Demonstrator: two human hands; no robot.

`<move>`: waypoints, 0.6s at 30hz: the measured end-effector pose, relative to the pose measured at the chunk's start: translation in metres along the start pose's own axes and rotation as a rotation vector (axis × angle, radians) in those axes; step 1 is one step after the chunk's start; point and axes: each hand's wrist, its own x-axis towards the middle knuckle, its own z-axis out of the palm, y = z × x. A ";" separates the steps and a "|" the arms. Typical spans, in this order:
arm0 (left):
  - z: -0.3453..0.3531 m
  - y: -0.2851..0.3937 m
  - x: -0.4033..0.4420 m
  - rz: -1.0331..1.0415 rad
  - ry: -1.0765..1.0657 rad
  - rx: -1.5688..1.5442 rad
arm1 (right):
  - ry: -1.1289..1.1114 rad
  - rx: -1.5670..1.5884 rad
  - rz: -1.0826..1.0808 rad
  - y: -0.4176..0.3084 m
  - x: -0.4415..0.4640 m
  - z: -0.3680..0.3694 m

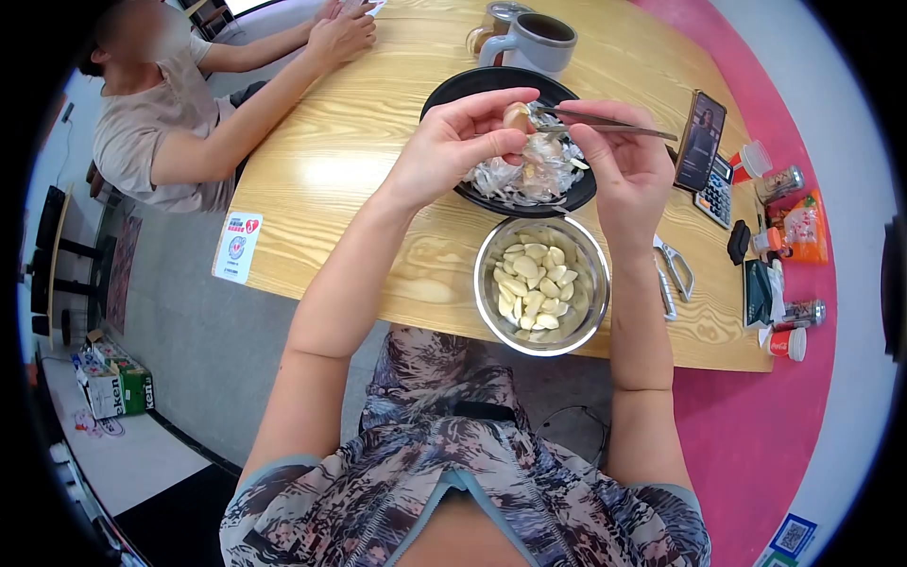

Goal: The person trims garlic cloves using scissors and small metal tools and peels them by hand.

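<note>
Above a black bowl (451, 92) my left hand (463, 137) pinches a garlic clove (517, 117) between thumb and fingers. My right hand (628, 165) grips metal tweezers (628, 129), whose tips point left and lie close to the clove. Under both hands, the black bowl holds garlic skins (510, 184) and what look like unpeeled bulbs, partly hidden by my fingers. Nearer to me, a steel bowl (597, 274) contains several peeled garlic cloves (534, 283) at the table's front edge.
Behind the black bowl stand a grey mug (540, 45) and a glass jar (503, 17). On the right are a propped phone (701, 142), a calculator (715, 194), scissors (673, 272) and small containers (778, 184). Another person (179, 123) sits at the left, forearms on the table (331, 208).
</note>
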 end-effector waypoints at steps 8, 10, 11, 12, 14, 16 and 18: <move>-0.002 -0.004 0.000 -0.032 -0.035 0.045 | -0.028 -0.196 -0.124 0.005 0.000 0.002; -0.001 -0.004 0.000 -0.031 -0.036 0.041 | -0.019 -0.208 -0.153 0.006 0.000 0.003; 0.000 -0.004 0.000 -0.037 -0.008 0.017 | -0.007 -0.220 -0.183 0.006 0.000 0.003; 0.001 -0.004 0.000 -0.044 0.021 -0.008 | -0.007 -0.220 -0.183 0.006 -0.002 0.002; -0.001 -0.002 0.002 -0.041 0.038 -0.032 | -0.038 -0.249 -0.141 0.008 -0.005 -0.002; -0.005 -0.001 0.003 -0.037 0.057 -0.057 | -0.015 -0.205 -0.123 0.006 -0.008 -0.002; -0.007 -0.004 0.004 -0.023 0.091 -0.079 | 0.006 -0.163 -0.105 0.005 -0.009 -0.007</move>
